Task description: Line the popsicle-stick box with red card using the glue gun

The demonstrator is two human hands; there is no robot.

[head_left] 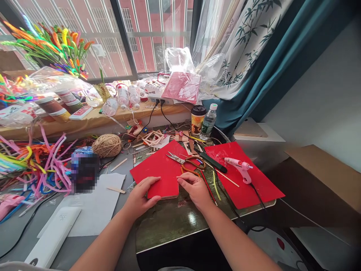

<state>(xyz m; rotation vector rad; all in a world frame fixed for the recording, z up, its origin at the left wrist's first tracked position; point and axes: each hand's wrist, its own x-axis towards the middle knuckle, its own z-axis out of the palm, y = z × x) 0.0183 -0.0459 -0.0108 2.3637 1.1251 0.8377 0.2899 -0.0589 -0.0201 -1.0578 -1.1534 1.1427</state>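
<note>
My left hand (142, 195) curls around the left side of a small red square panel (167, 188), thumb at its near edge and fingers over the top. Along that near edge a thin pale, wood-like layer shows. At the panel's right corner my right hand (194, 189) is closed, thumb and index finger pinched together; whatever is between them is too small to make out. Beneath and beyond lies a large red sheet (152, 165). Scissors with brown handles (183, 161) lie partly open on it, just past my right hand.
A pink glue gun (239, 167) rests on another red sheet (254, 192) at right. Wooden sticks, a bottle (208, 122) and a paper cup (198, 119) stand or lie behind. Left are a twine ball (107, 145), pipe cleaners (47, 162), white paper (98, 203) and a white device (55, 237).
</note>
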